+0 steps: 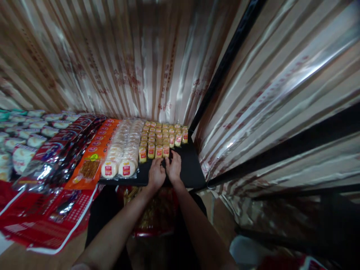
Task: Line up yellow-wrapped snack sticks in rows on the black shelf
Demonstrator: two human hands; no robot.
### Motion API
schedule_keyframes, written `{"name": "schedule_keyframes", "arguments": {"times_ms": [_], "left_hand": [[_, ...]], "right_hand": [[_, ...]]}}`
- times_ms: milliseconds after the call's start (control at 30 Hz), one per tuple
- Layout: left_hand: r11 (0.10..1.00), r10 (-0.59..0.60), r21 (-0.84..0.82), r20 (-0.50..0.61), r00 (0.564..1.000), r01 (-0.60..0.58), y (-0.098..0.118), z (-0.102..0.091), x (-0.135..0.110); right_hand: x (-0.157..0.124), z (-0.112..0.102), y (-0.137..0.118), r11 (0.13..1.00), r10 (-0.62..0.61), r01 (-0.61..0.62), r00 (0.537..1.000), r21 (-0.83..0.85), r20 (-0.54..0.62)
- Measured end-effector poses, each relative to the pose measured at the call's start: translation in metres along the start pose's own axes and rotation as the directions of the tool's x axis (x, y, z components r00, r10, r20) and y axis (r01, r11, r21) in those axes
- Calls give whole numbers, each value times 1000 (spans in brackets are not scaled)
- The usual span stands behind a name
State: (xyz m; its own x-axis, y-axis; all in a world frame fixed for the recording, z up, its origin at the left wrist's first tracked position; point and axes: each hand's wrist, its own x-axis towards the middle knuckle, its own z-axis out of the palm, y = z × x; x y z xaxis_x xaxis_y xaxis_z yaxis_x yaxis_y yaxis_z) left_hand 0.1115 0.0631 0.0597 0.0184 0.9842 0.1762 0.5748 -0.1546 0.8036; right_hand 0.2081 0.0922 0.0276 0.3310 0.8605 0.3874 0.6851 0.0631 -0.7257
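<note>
Rows of small yellow snack packets [159, 151] with red and white labels stand on a black shelf [192, 165]. My left hand [156, 174] is at the shelf's front edge, just before the front row, with bent fingers apart from the thumb. Close beside it, my right hand [173, 165] reaches to the right end of that row. Its index finger lies along a packet's side, with the thumb lower down; contact is too blurred to be sure of. I see nothing held in either hand.
Left of the packets are round white wrapped cakes [126, 168], an orange snack bag [91, 165] and dark red packs [50, 153]. A red bag [47, 217] hangs at the front left. Below my hands is a red-rimmed container [153, 234]. A black post [216, 82] rises behind.
</note>
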Motion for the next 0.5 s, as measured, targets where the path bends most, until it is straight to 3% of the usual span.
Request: {"name": "schedule_keyframes", "arguments": {"times_ms": [267, 400, 500], "left_hand": [[999, 37, -11, 66, 997, -37, -12, -12, -55], [998, 39, 41, 128, 991, -45, -26, -21, -87], [986, -52, 168, 236, 970, 12, -45, -24, -106]], "right_hand": [[-80, -25, -19, 988, -22, 17, 999, 153, 32], [-127, -29, -15, 990, -45, 28, 991, 142, 122], [-152, -23, -4, 998, -44, 30, 959, 55, 280]]}}
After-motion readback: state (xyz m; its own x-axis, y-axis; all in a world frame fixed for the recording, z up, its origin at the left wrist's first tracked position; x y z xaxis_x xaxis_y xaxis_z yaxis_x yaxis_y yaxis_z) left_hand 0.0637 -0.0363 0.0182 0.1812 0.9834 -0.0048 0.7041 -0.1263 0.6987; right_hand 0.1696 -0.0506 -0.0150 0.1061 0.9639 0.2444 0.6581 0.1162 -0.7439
